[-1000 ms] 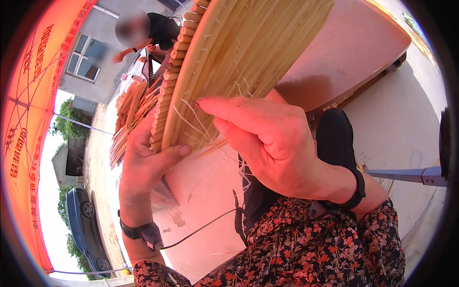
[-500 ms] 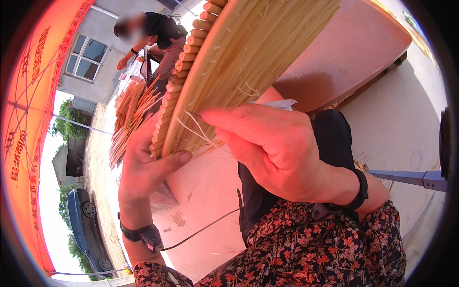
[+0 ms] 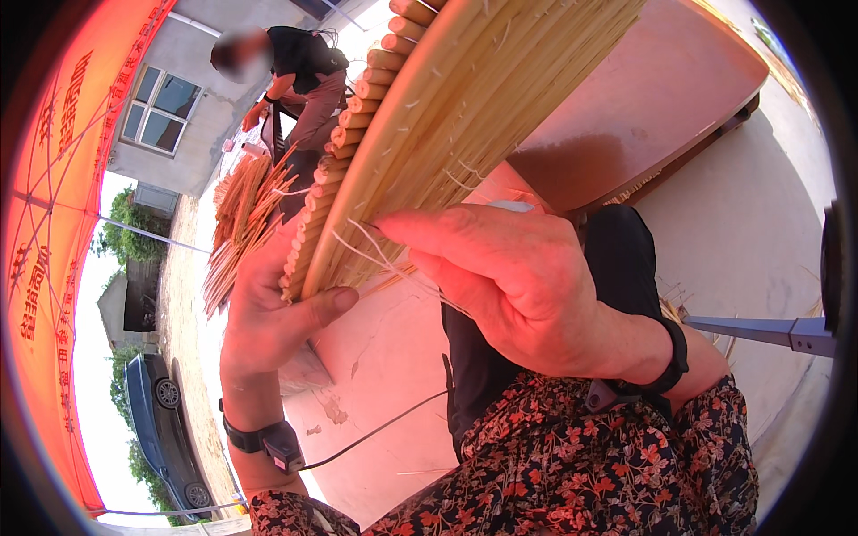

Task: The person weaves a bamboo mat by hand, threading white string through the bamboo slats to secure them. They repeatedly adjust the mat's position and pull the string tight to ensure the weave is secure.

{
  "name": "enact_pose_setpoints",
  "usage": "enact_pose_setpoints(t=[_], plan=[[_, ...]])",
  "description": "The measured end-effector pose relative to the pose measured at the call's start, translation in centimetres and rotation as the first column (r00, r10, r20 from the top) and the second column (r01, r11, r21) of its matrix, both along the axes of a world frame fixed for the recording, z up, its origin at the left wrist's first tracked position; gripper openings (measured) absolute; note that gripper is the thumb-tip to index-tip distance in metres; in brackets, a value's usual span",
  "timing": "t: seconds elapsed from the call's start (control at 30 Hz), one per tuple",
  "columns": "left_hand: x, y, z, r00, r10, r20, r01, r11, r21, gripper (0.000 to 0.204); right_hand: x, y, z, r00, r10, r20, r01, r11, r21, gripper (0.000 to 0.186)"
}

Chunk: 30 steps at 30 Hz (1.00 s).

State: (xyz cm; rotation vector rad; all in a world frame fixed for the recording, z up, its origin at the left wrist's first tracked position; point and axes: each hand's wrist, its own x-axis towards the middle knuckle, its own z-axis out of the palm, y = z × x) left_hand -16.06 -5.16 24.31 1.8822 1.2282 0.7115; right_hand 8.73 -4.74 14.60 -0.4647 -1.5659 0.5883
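Woven straw mat held up between both your hands

Pale yellow woven straw mat (image 3: 465, 116), made of long parallel stalks bound along a ribbed, rolled edge, fills the upper centre of the frame and slants from the top down toward the middle. Your left hand (image 3: 268, 308) grips its lower end from the left: the thumb lies flat across the bottom edge, and the other fingers wrap behind the ribbed border, out of sight. Your right hand (image 3: 509, 277) comes in from the lower right, fingers pressed together and stretched out, the fingertips touching the mat's face just beside thin loose straw strands (image 3: 375, 255) that trail from the weave. Whether those fingertips pinch a strand, you cannot tell from this angle.

A black wristband (image 3: 264, 439) with a thin cable sits on your left wrist, and another black band (image 3: 670, 362) circles your right. Your dark floral sleeves (image 3: 581, 464) fill the lower part of the frame.

In the upper left, another person in a black top (image 3: 299, 67) bends over a bundle of loose yellow straw stalks (image 3: 241, 214). An orange canopy (image 3: 54, 179) curves down the left edge, with a dark blue car (image 3: 165, 429) at lower left. A reddish-brown flat board (image 3: 643, 98) lies in the upper right.
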Motion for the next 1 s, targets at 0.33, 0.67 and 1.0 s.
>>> enact_pose_setpoints(t=[0.33, 0.67, 1.0], plan=[[0.11, -0.17, 0.04, 1.0, 0.025, -0.003, -0.025, 0.999, -0.041, 0.08, 0.64, -0.15, 0.17, 0.998, 0.052, 0.033, -0.049, 0.997, -0.064, 0.028], [0.17, -0.22, -0.09, 1.0, 0.017, 0.012, -0.016, 0.999, -0.037, 0.079, 0.39, -0.23, -0.05, 1.0, 0.023, 0.014, -0.023, 0.999, -0.026, 0.028], [0.06, -0.09, -0.39, 1.0, -0.015, -0.004, 0.015, 1.0, 0.013, 0.079, 0.47, -0.06, -0.09, 0.999, 0.053, -0.01, -0.053, 0.998, -0.022, 0.028]])
